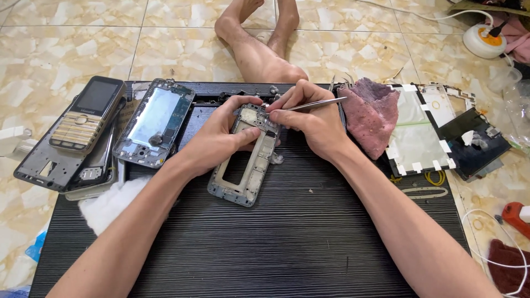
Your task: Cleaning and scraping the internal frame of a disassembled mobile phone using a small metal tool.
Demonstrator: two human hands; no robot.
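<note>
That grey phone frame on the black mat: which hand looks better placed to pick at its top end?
Probably the right hand: it holds slim metal tweezers with the tips at the top of the grey phone frame. The left hand grips the frame's side.

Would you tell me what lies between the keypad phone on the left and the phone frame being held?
In the head view, an opened phone chassis lies between the keypad phone and the held phone frame, on the dark mat.

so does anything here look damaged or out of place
Mostly stripped parts: the left hand steadies a bare phone frame while the right hand works tweezers into it. An opened phone lies askew beside a keypad phone.
</note>
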